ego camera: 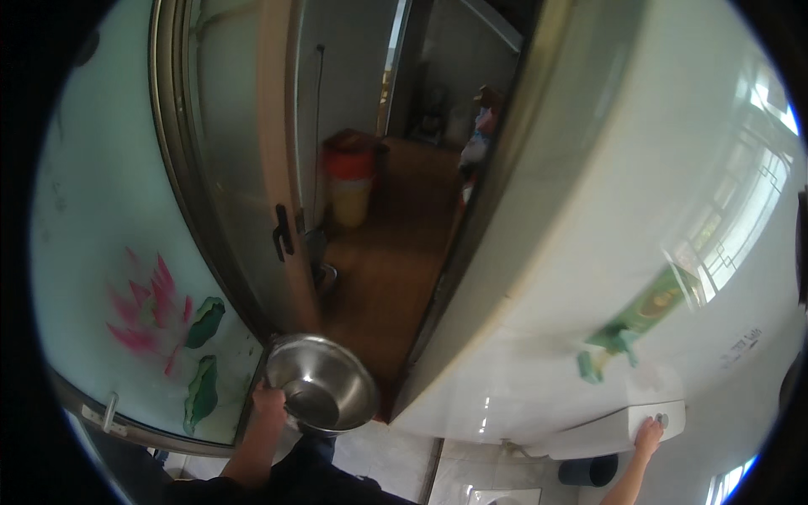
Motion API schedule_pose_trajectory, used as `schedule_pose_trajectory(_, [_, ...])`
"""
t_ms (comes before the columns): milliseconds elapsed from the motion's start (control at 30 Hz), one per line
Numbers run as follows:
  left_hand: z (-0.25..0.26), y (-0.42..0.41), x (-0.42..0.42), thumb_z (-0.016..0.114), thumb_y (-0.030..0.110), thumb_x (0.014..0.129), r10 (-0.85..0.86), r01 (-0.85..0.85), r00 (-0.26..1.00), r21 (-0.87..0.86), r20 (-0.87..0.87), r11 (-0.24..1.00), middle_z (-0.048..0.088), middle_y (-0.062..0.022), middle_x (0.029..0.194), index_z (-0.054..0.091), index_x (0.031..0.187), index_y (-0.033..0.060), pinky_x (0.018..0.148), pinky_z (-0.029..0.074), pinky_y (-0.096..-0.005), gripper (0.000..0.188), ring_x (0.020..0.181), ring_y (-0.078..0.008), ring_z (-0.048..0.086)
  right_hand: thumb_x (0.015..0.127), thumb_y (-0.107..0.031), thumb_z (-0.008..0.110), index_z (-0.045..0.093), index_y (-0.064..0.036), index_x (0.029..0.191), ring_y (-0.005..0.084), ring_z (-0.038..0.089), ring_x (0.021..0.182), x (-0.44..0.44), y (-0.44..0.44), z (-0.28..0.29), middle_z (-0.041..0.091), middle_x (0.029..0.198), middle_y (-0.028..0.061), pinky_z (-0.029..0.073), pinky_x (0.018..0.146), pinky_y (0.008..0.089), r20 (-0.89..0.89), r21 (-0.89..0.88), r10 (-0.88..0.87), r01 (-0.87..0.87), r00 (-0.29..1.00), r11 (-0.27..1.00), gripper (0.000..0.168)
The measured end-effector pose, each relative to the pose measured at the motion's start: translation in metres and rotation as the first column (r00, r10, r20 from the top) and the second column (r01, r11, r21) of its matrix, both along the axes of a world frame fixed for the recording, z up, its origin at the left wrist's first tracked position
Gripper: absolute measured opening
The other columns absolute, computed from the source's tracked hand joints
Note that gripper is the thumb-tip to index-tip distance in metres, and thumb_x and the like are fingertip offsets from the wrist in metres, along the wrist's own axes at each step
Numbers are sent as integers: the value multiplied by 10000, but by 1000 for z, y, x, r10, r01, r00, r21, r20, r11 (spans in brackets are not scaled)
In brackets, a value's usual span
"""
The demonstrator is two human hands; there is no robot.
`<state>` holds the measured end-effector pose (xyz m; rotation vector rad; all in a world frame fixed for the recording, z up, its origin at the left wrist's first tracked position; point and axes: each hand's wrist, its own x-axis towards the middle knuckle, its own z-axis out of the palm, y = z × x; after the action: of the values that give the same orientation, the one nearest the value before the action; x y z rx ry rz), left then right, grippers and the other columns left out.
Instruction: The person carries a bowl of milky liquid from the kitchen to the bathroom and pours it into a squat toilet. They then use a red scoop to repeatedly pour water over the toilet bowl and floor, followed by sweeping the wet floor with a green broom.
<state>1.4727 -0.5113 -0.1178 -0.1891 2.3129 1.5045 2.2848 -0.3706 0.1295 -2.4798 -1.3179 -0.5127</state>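
My left hand (269, 399) grips the rim of a round stainless steel basin (344, 385). The basin is tilted, its inside faces me, and I see nothing in it but reflections. Far to the right, my right hand (648, 434) rests on the end of a white toilet cistern (593, 433), with fingers at its round flush button (661, 419). Whether the button is pressed down cannot be made out. Below the cistern, part of a white squat toilet (505, 496) shows at the bottom edge of the view.
A sliding door with a dark handle (283, 232) stands open onto a room with a red-and-yellow bin (349, 180). At left is a frosted glass panel (95, 214) with a painted lotus. A green package (650, 306) hangs on the white wall. A dark bin (588, 471) sits under the cistern.
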Motion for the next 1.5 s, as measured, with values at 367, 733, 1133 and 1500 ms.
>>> schedule_pose_trajectory(367, [49,144,-14,505,-9,592,-451,504,862,296,-230,811,602,-77,728,583,801,22,591,432,-296,226,649,-171,558,861,-269,399,484,42,1008,314,488,887,-136,-125,-228,519,975,188,385,766,361,-281,288,-108,191,954,938,354])
schedule_pose_trajectory(733, [73,329,-59,522,51,575,-738,725,606,-174,-297,666,538,-180,623,494,652,7,566,407,-407,93,615,-373,522,894,-304,340,520,14,1033,227,512,967,-567,5,-241,565,999,133,369,870,338,-935,-21,279,-819,219,573,391])
schedule_pose_trajectory(1133, [27,444,-113,509,58,683,-565,516,823,-337,-60,788,600,-141,819,582,886,50,694,435,-335,216,769,-270,580,840,-175,462,408,-15,1194,151,561,797,-588,138,-143,578,933,101,440,645,262,-997,79,66,-534,-43,842,393])
schedule_pose_trajectory(1500, [21,522,-159,470,17,710,-112,117,977,-14,180,993,559,-95,762,520,904,26,566,426,-325,201,645,-213,545,856,-226,460,490,-5,1056,141,554,753,-582,240,-134,587,868,96,446,655,253,-992,128,116,-399,-54,908,300])
